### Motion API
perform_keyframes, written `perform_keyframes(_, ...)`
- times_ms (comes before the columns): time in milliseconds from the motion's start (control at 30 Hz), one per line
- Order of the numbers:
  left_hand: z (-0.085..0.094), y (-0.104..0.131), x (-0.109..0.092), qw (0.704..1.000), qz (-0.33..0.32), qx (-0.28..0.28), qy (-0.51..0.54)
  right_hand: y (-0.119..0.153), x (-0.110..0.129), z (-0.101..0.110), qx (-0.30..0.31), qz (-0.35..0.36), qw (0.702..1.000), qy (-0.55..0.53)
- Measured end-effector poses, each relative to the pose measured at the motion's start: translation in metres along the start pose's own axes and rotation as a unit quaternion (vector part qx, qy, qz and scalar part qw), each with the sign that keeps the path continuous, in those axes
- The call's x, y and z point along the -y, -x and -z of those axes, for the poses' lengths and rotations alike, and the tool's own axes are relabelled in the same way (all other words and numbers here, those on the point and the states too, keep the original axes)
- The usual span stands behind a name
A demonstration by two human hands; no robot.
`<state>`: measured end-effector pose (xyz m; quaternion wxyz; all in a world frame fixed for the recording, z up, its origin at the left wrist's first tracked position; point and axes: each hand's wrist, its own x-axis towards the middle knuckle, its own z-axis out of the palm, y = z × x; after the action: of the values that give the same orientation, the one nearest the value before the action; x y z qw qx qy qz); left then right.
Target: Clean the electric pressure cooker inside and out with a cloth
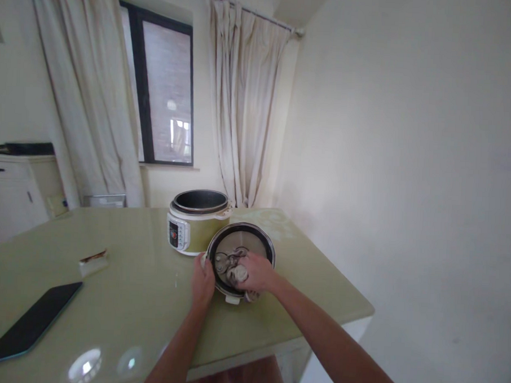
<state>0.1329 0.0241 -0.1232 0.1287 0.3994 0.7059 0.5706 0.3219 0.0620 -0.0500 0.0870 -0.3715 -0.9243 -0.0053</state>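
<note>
A round cooker lid (249, 242) is tilted with its metallic inner side towards me, in front of the cooker. My left hand (203, 280) is closed on the lid's left edge. In my right hand (255, 272) is a bunched, patterned cloth (236, 269), pressed against the inside of the lid. Part of the cloth hangs over the lid's lower rim. Behind and to the left stands the green and white cooker (198, 226), its top uncovered and its dark inner pot showing. A control panel faces front left.
The pale green glossy table (136, 288) has its right edge near my right forearm. A dark flat board (32, 320) lies at the left front. Behind it is a small whitish item (93, 260). A white wall (409, 164) rises on the right, with curtains and a window behind.
</note>
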Motion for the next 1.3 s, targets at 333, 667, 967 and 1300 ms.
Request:
perform_keyframes(333,-0.008,-0.009,0.023,0.998,-0.047,-0.027,0.014,-0.026,-0.002,0.010,0.042,0.050,0.991,0.119)
perform_keyframes(667,-0.009,-0.002,0.025,0.997,-0.075,0.003,0.011,-0.085,-0.020,0.042,-0.044,0.227,0.949,0.214)
perform_keyframes(967,-0.018,-0.006,0.035,0.991,-0.124,-0.036,0.038,-0.084,-0.031,0.049,-0.082,0.117,0.962,0.233)
perform_keyframes(1300,-0.013,0.004,0.017,0.992,-0.086,-0.086,0.021,-0.028,-0.026,0.050,0.073,-0.097,0.982,0.148)
